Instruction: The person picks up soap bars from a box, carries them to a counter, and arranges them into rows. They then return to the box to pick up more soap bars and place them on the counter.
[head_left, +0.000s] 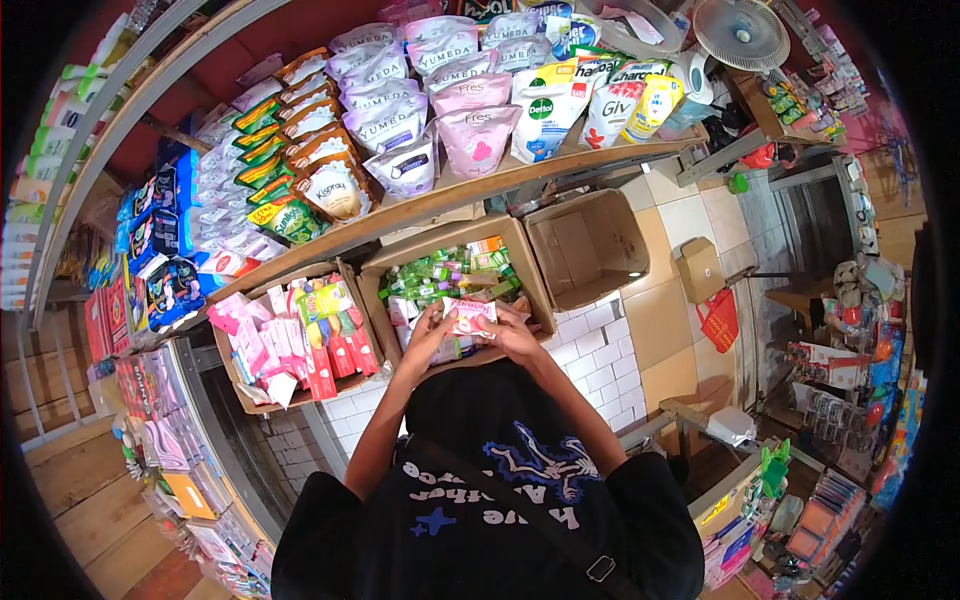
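Both my hands hold a small white and pink packet (470, 317) above the near part of the middle cardboard box (543, 290). My left hand (428, 338) grips its left end, and my right hand (512, 335) has the right end. Under and beyond the packet, the box holds green bottles (430, 272) and an orange and green pack (488, 247). The box touches my wrists' surroundings on both sides, but the bottom is hidden by its contents.
Left of it stands a box of pink and red packs (262, 345). An open cardboard box (590, 250) is at the right. Beyond the boxes runs a wooden shelf edge (450, 196) with upright pouches (477, 125). A red bag (718, 320) lies on the tiled floor (665, 290).
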